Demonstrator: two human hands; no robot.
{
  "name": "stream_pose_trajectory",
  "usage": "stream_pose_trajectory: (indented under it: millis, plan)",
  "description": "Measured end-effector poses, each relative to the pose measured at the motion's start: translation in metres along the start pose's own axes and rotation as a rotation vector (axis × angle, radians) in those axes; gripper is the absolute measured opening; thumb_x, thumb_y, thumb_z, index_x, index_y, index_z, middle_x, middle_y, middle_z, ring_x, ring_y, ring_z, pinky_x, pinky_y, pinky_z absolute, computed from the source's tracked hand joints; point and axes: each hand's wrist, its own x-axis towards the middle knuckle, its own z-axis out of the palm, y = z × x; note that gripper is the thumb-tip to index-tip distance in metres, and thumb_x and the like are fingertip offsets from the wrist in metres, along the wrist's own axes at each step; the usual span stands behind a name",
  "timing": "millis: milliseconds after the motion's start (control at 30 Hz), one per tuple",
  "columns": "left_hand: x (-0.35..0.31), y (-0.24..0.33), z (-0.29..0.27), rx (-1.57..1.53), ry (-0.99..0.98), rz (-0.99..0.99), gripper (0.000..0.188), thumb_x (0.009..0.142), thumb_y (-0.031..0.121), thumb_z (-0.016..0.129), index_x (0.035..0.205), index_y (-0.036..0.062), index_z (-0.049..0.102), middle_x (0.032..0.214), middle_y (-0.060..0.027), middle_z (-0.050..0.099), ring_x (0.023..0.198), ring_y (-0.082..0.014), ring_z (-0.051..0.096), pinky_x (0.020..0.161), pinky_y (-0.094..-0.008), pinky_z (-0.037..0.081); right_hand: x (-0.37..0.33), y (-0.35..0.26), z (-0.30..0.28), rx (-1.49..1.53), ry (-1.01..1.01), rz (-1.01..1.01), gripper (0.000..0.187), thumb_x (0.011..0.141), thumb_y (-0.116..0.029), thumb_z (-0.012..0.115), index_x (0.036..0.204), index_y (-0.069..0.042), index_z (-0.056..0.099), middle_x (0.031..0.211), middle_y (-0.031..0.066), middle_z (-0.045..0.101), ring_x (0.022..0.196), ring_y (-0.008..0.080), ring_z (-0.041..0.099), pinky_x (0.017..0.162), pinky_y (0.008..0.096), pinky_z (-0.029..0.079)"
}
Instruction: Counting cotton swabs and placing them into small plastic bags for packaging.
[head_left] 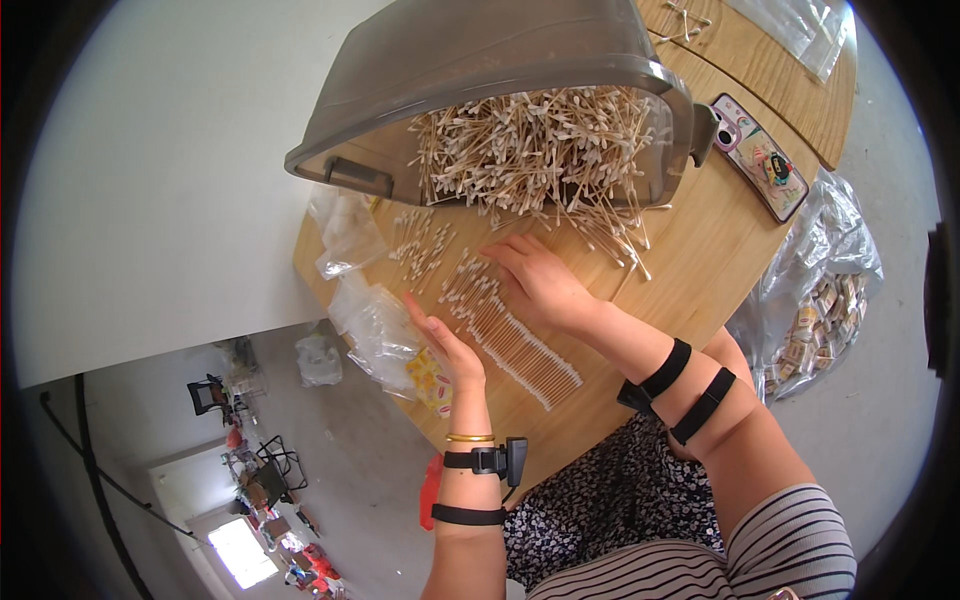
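A tidy row of wooden cotton swabs [522,352] lies side by side on the wooden table [690,285], with looser swabs at its far end. My left hand [447,345] is on edge at the left of that far end, fingers stretched and no swab visible in its grasp. On the other side, my right hand [545,283] reaches over the swabs with fingers extended; its fingertips are close to the loose ends. Beyond both hands, a grey translucent plastic bin [480,75] rests on its side, heaped with cotton swabs [540,145] that spill from its mouth.
Clear plastic bags [370,318] lie along the table's left edge, near a small scattered group of swabs [420,240]. A phone in a decorated case [760,158] sits at the right. Below the right edge stands a clear bag of small packs [820,325].
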Motion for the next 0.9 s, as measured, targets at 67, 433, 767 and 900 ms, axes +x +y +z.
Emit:
stream_pose_trajectory:
  millis: [67, 433, 767, 900]
  plan:
    - [0.0, -0.002, 0.004, -0.043, 0.012, -0.01, 0.09, 0.099, 0.068, 0.018, 0.156, -0.0003, 0.009, 0.162, -0.022, 0.011, 0.151, -0.0336, 0.009, 0.122, -0.0439, 0.007, 0.001, -0.002, -0.003, 0.059, 0.011, 0.027, 0.039, 0.083, 0.003, 0.054, 0.121, 0.002, 0.058, 0.112, 0.0199, 0.058, 0.104, 0.0384, 0.055, 0.092, 0.0445, 0.047]
    - [0.003, -0.022, 0.003, -0.317, 0.101, -0.085, 0.083, 0.102, 0.061, 0.02, 0.156, -0.0005, 0.008, 0.163, -0.0209, 0.011, 0.151, -0.0322, 0.011, 0.122, -0.0422, 0.009, 0.007, -0.008, -0.003, 0.105, -0.082, 0.014, 0.029, 0.092, -0.003, 0.051, 0.12, 0.0, 0.058, 0.115, 0.0193, 0.059, 0.109, 0.0387, 0.055, 0.092, 0.0427, 0.047]
    - [0.0, -0.025, 0.003, -0.474, 0.176, 0.009, 0.08, 0.102, 0.057, 0.026, 0.156, -0.0003, 0.013, 0.161, -0.022, 0.016, 0.149, -0.0333, 0.018, 0.121, -0.0437, 0.014, 0.009, -0.009, -0.005, 0.077, -0.133, 0.04, 0.028, 0.098, -0.004, 0.049, 0.124, 0.001, 0.057, 0.121, 0.0152, 0.058, 0.114, 0.0276, 0.056, 0.099, 0.0345, 0.043]
    - [-0.003, -0.018, 0.008, -0.406, 0.156, 0.09, 0.082, 0.1, 0.059, 0.03, 0.155, -0.0006, 0.015, 0.16, -0.023, 0.019, 0.148, -0.0353, 0.022, 0.12, -0.0464, 0.017, 0.006, -0.011, -0.002, 0.239, -0.138, 0.122, 0.029, 0.099, -0.007, 0.048, 0.126, 0.0, 0.057, 0.125, 0.0124, 0.056, 0.118, 0.0232, 0.053, 0.102, 0.0325, 0.04]
